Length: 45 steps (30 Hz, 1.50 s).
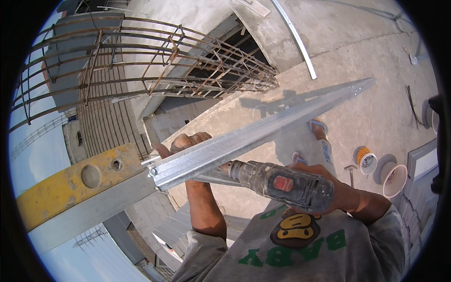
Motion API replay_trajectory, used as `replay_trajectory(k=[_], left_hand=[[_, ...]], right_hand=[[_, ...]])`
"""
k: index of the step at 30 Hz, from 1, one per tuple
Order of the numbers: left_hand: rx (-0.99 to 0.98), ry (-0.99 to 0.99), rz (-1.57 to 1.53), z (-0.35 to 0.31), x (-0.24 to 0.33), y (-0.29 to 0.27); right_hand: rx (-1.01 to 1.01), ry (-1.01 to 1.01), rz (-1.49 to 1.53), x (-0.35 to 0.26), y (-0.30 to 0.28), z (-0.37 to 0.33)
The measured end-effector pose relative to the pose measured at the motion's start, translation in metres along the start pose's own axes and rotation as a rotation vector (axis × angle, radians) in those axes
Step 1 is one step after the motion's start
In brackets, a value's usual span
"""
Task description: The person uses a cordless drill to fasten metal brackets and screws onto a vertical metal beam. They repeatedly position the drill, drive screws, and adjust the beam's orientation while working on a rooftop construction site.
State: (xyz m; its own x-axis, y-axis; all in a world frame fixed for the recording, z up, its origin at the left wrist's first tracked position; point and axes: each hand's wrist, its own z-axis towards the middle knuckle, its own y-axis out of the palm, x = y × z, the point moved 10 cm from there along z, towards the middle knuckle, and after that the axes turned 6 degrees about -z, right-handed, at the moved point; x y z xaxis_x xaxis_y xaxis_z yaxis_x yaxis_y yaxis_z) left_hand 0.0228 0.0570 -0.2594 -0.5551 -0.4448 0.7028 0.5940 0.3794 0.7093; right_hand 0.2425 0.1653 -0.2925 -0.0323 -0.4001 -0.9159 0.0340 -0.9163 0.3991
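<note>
A long galvanized steel profile (pixel 253 131) runs slantwise from near left to far right, with a screw head at its near end. My left hand (pixel 188 142) is closed around the profile from behind; the metal hides part of its fingers. My right hand (pixel 324 181) grips a dusty black cordless drill (pixel 279 183) with a red patch. Its handle is mostly hidden. The drill's front end points left, right by the profile's lower edge; whether it touches the metal I cannot tell. A worn yellow-and-grey bar (pixel 84 181) with round recesses lies against the profile's near end.
A rusty rebar cage (pixel 141 56) stands at the upper left beside an opening in the concrete. Another metal strip (pixel 298 44) lies on the floor. At right are a bucket of small parts (pixel 368 162), a pink bucket (pixel 394 181), a hammer (pixel 350 175) and stacked grey blocks (pixel 420 188).
</note>
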Motion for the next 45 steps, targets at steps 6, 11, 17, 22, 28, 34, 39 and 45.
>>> replay_trajectory(k=[6,11,17,22,28,34,39,45], left_hand=[[0.013,0.011,-0.043,-0.001,0.001,-0.006],[0.026,-0.062,-0.126,-0.005,-0.002,-0.017],[0.062,-0.085,-0.156,-0.008,0.003,-0.034],[0.072,-0.026,-0.144,-0.008,0.003,-0.038],[0.106,-0.021,-0.096,-0.003,0.000,-0.029],[0.168,-0.004,0.068,-0.004,0.000,-0.029],[0.004,-0.032,0.069,0.000,-0.003,-0.016],[0.112,0.025,0.057,-0.002,0.002,-0.018]], right_hand=[[0.022,-0.043,-0.029,-0.005,0.001,-0.002],[0.014,-0.041,-0.013,-0.001,0.003,-0.005],[0.056,-0.090,-0.084,-0.001,0.005,-0.003],[0.060,-0.085,-0.039,-0.004,0.008,-0.004],[0.028,-0.008,-0.065,-0.005,0.009,-0.004],[0.008,-0.033,-0.211,-0.012,0.009,0.003],[-0.045,0.087,-0.103,-0.012,0.004,0.004],[-0.082,0.059,-0.099,-0.018,-0.003,0.008]])
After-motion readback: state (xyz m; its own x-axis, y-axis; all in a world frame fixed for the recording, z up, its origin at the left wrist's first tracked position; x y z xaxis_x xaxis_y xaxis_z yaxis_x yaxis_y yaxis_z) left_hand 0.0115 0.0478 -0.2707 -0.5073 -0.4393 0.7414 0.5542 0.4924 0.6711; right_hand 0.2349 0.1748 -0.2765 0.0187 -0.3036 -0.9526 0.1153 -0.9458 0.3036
